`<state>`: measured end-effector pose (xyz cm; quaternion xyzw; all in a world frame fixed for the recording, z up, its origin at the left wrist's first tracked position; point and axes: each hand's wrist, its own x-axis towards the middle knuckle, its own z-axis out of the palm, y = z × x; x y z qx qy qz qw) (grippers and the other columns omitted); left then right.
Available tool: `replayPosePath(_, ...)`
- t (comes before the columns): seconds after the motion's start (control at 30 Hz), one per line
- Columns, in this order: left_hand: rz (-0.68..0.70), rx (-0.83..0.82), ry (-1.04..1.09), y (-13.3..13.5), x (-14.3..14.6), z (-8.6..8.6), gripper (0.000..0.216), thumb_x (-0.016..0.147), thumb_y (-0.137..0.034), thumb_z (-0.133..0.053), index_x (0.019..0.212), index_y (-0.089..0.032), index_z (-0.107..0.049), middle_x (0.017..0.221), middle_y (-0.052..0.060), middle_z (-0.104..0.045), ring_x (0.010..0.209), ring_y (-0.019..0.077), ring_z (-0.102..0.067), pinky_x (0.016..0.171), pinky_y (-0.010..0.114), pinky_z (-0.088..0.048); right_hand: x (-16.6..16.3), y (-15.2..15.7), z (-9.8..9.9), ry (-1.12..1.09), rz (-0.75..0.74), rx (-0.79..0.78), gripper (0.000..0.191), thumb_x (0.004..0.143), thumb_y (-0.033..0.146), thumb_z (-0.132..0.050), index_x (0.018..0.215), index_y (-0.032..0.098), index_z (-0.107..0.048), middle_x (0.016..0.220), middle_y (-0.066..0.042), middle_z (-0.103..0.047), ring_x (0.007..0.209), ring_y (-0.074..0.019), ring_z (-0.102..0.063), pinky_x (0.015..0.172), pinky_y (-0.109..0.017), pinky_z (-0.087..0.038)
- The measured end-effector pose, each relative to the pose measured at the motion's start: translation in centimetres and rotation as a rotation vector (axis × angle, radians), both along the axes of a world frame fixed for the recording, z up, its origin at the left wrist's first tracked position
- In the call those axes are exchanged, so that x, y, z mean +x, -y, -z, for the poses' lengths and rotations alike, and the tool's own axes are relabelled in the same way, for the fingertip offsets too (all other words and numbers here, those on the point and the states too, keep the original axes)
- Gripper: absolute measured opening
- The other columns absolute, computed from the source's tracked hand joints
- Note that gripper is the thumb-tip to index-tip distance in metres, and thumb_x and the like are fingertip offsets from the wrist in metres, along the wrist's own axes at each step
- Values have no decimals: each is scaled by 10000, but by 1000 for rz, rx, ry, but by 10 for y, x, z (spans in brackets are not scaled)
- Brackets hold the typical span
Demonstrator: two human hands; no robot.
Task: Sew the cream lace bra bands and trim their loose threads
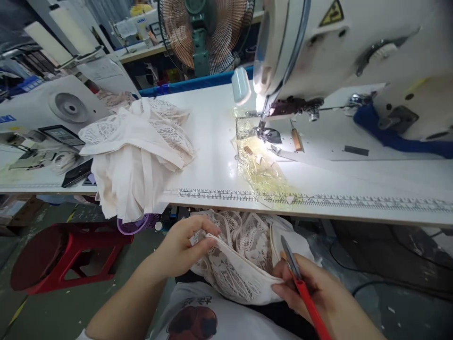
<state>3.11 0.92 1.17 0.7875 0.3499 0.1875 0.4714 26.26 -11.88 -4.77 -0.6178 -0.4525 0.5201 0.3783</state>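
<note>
A cream lace bra (240,269) is stretched between my two hands below the table edge, over the lap. My left hand (186,243) pinches its upper edge between thumb and fingers. Closed on the other end of that edge is my right hand (300,288), which also holds a pair of scissors (297,269) with red handles, blades pointing up and away from me. The scissors' blades stand clear of the edge in the fingers. More lace of the same cream colour bunches behind the stretched edge.
A sewing machine (318,56) with its lamp lit stands over the white table (212,165). Cream lace garments (138,151) are heaped at left, hanging over the edge. Beyond are a fan (207,33) and a second machine (63,106); a red stool (71,255) is below left.
</note>
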Motion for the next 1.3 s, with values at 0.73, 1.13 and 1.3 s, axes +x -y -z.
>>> replayPosePath(0.73,101,16,316,38,94,30,489,819,-160,-509,1265,-241,-325,753,-19,-524,666,129,-533,596,249,-450,27,-18,-44,-59,89,212,185,765,307,-678,790,227,-512,751,7,-558,665,-152,-526,594,-273,-455)
replayPosePath(1.13,36,-371,149,32,97,18,159,728,-263,-561,607,-163,-539,521,-52,-421,489,82,-366,474,210,-294,18,-23,-37,-131,119,278,175,842,347,-601,793,231,-479,802,-7,-549,685,-149,-529,597,-268,-447)
replayPosePath(1.3,15,-580,189,22,95,14,200,670,-276,-614,554,-163,-497,495,-62,-388,474,71,-323,444,199,-257,38,-13,-35,71,-216,252,456,806,675,-442,861,225,-484,758,-19,-492,655,-176,-472,576,-298,-411)
